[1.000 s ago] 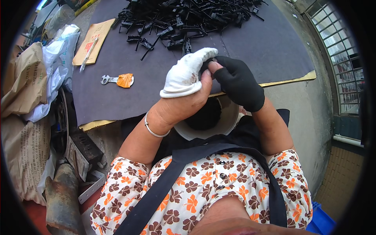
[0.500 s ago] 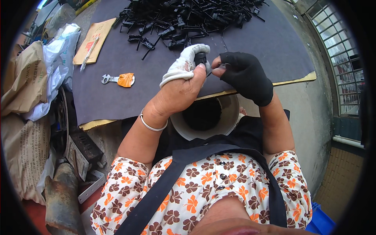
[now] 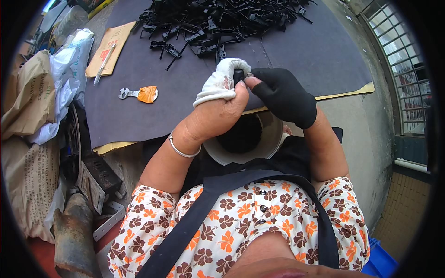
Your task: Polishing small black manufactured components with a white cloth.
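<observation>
My left hand [image 3: 223,92], in a white glove with the thumb bare, is closed round a small black plastic part [image 3: 238,75] above the near edge of the table. Its fingers cover most of that part. Against its right side presses my right hand [image 3: 286,98], in a black glove with bare fingertips. Thumb and finger are pinched together there, and what they grip is too hidden to make out. Farther back on the table lies a heap of black plastic parts [image 3: 208,25]. Below my hands stands a pale bucket [image 3: 273,139] with a dark inside.
On the dark table cover [image 3: 315,60] lie a wrench [image 3: 127,94] with orange wrapping and a brown envelope [image 3: 111,46] with a pen [image 3: 105,62] on it. Paper sacks [image 3: 32,185] and a rusty metal cylinder [image 3: 76,236] stand at left. A barred window [image 3: 408,65] is at right.
My right hand has moved slightly left and in against the black plastic part. My left hand has shifted a little to the right and turned, hiding more of it.
</observation>
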